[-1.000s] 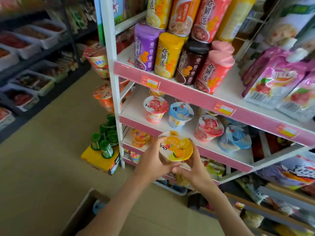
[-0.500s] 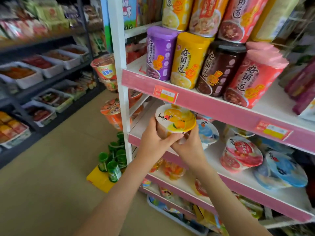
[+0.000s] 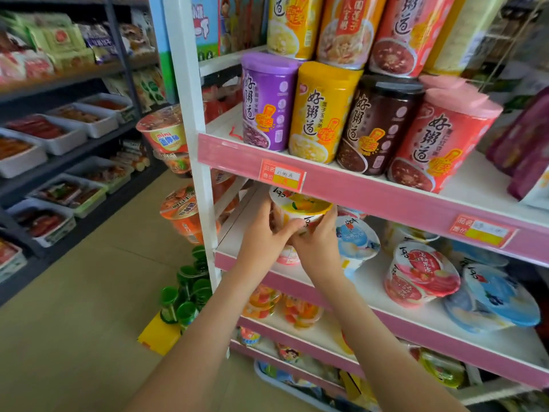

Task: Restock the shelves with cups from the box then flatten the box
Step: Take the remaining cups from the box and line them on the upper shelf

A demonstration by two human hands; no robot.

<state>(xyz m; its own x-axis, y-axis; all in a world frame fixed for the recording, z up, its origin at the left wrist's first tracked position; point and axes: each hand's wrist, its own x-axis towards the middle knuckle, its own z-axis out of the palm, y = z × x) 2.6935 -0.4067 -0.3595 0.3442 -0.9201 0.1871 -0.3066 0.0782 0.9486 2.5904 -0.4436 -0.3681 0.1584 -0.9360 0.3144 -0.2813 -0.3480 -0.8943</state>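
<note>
Yellow cup (image 3: 298,214) in both curled hands, left hand (image 3: 261,236), right hand (image 3: 316,243).

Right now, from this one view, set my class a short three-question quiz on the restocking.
1. True or false: the left grip and the right grip both hold the yellow cup.
2. It is held over: A the tall-can shelf; B the cup shelf below; C the floor.
3. Fill in: the neighbouring cup, just right of the right grip, has a ____ lid.
Key: 1 true; 2 B; 3 blue.
</note>
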